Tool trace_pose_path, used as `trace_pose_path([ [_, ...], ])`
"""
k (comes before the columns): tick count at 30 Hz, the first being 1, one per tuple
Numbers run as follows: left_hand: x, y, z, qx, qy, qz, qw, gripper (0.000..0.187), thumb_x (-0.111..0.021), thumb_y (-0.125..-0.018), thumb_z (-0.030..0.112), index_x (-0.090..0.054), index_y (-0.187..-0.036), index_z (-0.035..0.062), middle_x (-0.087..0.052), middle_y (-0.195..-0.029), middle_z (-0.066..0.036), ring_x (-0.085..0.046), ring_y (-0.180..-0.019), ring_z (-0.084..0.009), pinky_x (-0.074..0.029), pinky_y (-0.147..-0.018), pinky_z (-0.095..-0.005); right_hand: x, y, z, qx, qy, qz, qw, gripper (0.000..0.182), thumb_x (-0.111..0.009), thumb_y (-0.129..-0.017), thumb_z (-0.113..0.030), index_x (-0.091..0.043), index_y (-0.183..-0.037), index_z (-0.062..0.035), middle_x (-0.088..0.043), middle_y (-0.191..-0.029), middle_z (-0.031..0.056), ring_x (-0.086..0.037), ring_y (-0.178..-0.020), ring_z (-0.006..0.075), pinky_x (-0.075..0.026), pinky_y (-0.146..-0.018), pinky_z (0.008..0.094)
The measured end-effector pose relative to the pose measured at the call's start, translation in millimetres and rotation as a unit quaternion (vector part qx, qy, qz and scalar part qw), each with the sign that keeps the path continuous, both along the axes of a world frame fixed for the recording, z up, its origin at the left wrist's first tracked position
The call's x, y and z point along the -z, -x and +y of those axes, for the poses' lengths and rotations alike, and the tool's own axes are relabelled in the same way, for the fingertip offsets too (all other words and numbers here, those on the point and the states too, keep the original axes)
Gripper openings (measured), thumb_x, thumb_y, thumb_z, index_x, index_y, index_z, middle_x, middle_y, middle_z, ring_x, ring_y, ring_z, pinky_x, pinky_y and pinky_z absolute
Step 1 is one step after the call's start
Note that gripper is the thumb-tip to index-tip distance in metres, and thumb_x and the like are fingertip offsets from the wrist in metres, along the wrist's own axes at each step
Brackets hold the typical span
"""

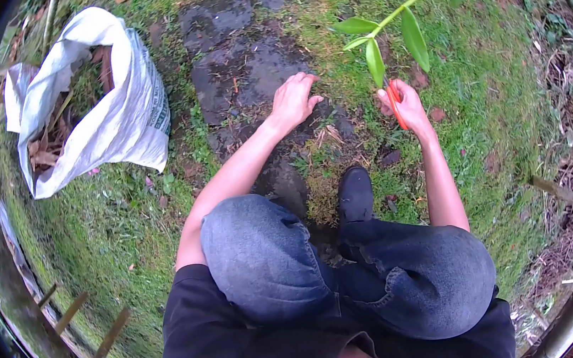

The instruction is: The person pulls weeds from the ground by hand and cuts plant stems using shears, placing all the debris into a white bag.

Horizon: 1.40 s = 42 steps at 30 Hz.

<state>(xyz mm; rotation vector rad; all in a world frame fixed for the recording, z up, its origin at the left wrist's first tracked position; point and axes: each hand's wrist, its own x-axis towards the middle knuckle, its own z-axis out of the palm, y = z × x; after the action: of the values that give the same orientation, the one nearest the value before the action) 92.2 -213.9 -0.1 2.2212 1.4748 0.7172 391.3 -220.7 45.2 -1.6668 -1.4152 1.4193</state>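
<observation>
My right hand (406,105) is closed around orange-handled scissors (397,109), pointing away from me. Their blades are mostly hidden behind a hanging leaf of a green stem (415,0), which reaches in from the upper right. My left hand (295,100) hovers low over the mossy ground beside the dark paving stones (235,78). Its thumb and fingers are apart, and nothing shows between them. A short gap of grass and moss separates the two hands.
A white woven sack (140,90) stands at the upper left, its mouth wide, with dry brown leaves (47,154) inside. Bamboo-like rails with stubs (109,340) curve along both sides. My dark shoe (355,195) rests on the ground between my knees and hands.
</observation>
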Motion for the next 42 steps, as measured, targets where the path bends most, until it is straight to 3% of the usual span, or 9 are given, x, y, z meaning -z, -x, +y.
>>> trace_pose_path([
  [6,29.6,-15.9,18.1,0.012,0.026,-0.011,1.0,0.015,-0.073,-0.084,0.016,-0.073,-0.095,0.0053,-0.069,-0.092,-0.013,-0.065,-0.096,-0.0329,-0.053,-0.088,-0.0437,-3.9,-23.2,-29.9,0.033,0.012,-0.023,0.999,0.042,-0.078,-0.089,-0.043,-0.054,-0.09,-0.0081,-0.056,-0.075,-0.0022,-0.061,-0.067,0.009,-0.052,-0.063,0.025],
  [7,32.9,-15.8,20.2,0.009,0.025,-0.014,1.0,0.013,-0.073,-0.084,0.015,-0.073,-0.093,0.0054,-0.069,-0.09,-0.012,-0.065,-0.095,-0.0327,-0.053,-0.087,-0.0433,-3.3,-25.6,-31.1,0.014,0.011,-0.037,0.999,0.037,-0.072,-0.095,-0.04,-0.054,-0.095,-0.0071,-0.062,-0.076,0.0005,-0.065,-0.069,0.0104,-0.053,-0.064,0.0259],
  [12,34.0,-10.8,26.0,-0.026,0.04,-0.017,0.999,0.009,-0.074,-0.083,0.012,-0.071,-0.086,0.0039,-0.069,-0.088,-0.012,-0.064,-0.088,-0.0336,-0.051,-0.08,-0.0429,-4.4,-22.9,-28.6,0.028,0.025,-0.042,0.998,0.04,-0.075,-0.092,-0.042,-0.055,-0.094,-0.0073,-0.059,-0.076,-0.0008,-0.062,-0.068,0.01,-0.053,-0.064,0.0262],
  [18,44.7,-4.8,17.6,-0.002,-0.009,-0.035,0.999,0.01,-0.071,-0.086,0.015,-0.069,-0.086,0.0052,-0.068,-0.09,-0.011,-0.062,-0.091,-0.0319,-0.052,-0.081,-0.044,-0.7,-12.5,-20.8,0.012,0.022,-0.014,1.0,0.042,-0.077,-0.09,-0.044,-0.056,-0.093,-0.0072,-0.058,-0.076,-0.001,-0.061,-0.067,0.0096,-0.052,-0.064,0.0265],
  [21,23.9,3.5,23.7,-0.054,-0.024,-0.057,0.997,0.009,-0.071,-0.086,0.014,-0.069,-0.087,0.0053,-0.068,-0.09,-0.011,-0.062,-0.092,-0.0316,-0.053,-0.081,-0.0437,1.0,-9.0,-18.4,0.005,0.021,-0.013,1.0,0.042,-0.077,-0.09,-0.043,-0.056,-0.093,-0.007,-0.058,-0.076,-0.0008,-0.061,-0.067,0.0097,-0.052,-0.064,0.0268],
  [24,16.1,5.8,26.3,-0.002,0.002,-0.038,0.999,0.01,-0.071,-0.086,0.014,-0.069,-0.087,0.0046,-0.068,-0.09,-0.011,-0.063,-0.092,-0.0315,-0.053,-0.082,-0.0432,0.2,-3.8,-17.3,0.004,0.022,-0.012,1.0,0.042,-0.077,-0.09,-0.043,-0.056,-0.093,-0.0071,-0.059,-0.076,-0.0006,-0.061,-0.067,0.0099,-0.052,-0.064,0.0269],
  [29,25.1,-2.1,8.2,0.031,-0.002,0.009,0.999,0.023,-0.077,-0.082,0.017,-0.069,-0.102,0.0083,-0.066,-0.097,-0.008,-0.061,-0.096,-0.0295,-0.053,-0.086,-0.0406,0.9,0.3,-14.6,-0.011,0.03,-0.016,0.999,0.041,-0.075,-0.091,-0.043,-0.055,-0.095,-0.0075,-0.059,-0.078,-0.0006,-0.062,-0.068,0.0101,-0.053,-0.064,0.0267],
  [42,42.0,-6.8,19.9,0.037,-0.033,0.032,0.998,0.008,-0.072,-0.083,0.009,-0.068,-0.087,0.0037,-0.065,-0.088,-0.011,-0.06,-0.09,-0.0308,-0.052,-0.082,-0.0413,0.5,-10.1,-17.2,-0.01,0.028,-0.023,0.999,0.039,-0.072,-0.095,-0.042,-0.056,-0.099,-0.007,-0.062,-0.081,-0.0004,-0.065,-0.071,0.0096,-0.053,-0.064,0.025],
])
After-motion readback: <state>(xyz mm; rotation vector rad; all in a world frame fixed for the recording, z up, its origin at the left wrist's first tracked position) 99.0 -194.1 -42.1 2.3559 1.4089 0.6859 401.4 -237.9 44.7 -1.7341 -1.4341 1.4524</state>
